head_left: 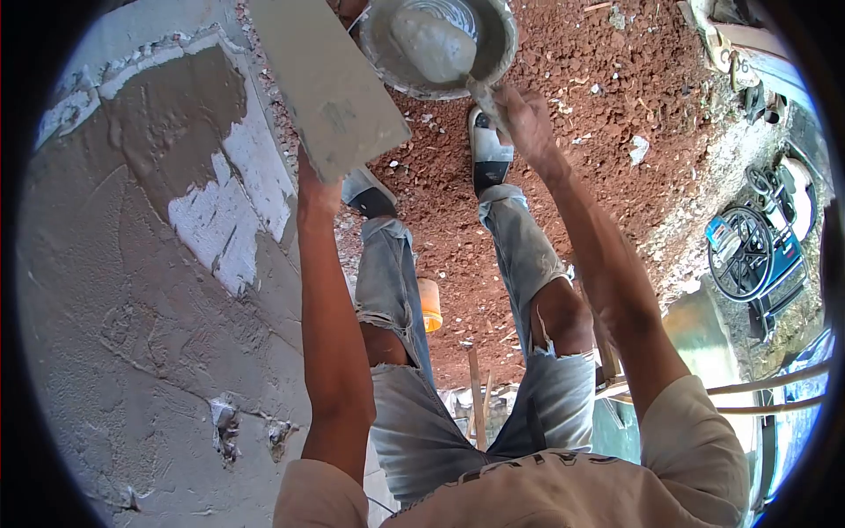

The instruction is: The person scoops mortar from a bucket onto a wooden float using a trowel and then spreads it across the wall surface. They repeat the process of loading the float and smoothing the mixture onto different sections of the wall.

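Observation:
At the top centre, a round bucket point(401, 83) holds wet grey mortar with a rounded lump point(434, 46) in it. My right hand point(528, 128) is closed on the handle of a trowel point(487, 104), whose far end is at the bucket's rim. A long flat board point(330, 79), smeared with grey mortar, is held up by my left hand point(319, 187); the board hides most of its fingers. Left of the board is a wall point(114, 255) covered in wet grey plaster, with a bare white patch point(220, 220) in it.
Red, crumbly soil point(598, 106) with small stones lies under my shoes. An orange container point(429, 304) stands behind my legs. Wooden sticks point(476, 396) are below it. At the right are a wheelchair point(744, 255) and long poles point(766, 384).

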The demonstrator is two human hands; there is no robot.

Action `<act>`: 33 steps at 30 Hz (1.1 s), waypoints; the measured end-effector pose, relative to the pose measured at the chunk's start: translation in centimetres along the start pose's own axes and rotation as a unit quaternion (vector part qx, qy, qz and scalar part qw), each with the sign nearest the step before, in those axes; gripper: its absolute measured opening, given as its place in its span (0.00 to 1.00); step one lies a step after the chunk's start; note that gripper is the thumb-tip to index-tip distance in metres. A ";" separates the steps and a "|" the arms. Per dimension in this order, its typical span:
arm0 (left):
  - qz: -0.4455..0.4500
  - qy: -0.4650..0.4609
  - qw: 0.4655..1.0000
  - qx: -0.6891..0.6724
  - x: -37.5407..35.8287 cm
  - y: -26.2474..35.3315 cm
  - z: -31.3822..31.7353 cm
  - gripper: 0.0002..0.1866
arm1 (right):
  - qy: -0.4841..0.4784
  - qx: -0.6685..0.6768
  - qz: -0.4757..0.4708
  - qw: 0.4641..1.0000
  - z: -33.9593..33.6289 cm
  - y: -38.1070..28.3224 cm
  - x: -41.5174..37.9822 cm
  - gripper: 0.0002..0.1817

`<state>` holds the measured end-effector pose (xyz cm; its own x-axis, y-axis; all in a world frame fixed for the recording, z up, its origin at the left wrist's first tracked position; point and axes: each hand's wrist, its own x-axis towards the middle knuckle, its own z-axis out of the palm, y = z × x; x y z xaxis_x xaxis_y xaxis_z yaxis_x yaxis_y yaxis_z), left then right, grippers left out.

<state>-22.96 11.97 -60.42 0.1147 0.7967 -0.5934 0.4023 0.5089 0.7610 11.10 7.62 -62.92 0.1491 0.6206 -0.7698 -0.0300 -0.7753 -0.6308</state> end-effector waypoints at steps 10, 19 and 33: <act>-0.173 -0.102 0.920 -0.337 -7.5 1.1 7.8 0.25 | 0.092 -0.156 -0.042 0.982 6.2 -10.8 -19.3 0.21; -0.216 -0.182 0.902 -0.328 -8.7 3.2 9.2 0.26 | 0.155 -0.305 -0.126 0.931 8.7 -13.9 -19.0 0.25; -0.214 -0.167 0.861 -0.429 -7.9 -2.7 6.1 0.34 | 0.088 -0.107 0.035 0.990 1.0 -14.5 -14.4 0.22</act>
<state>-19.46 2.27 -59.40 0.4361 0.4109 -0.8006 -0.3307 0.9006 0.2820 8.44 10.06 -42.75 0.3253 0.5497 -0.7694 0.1616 -0.8340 -0.5275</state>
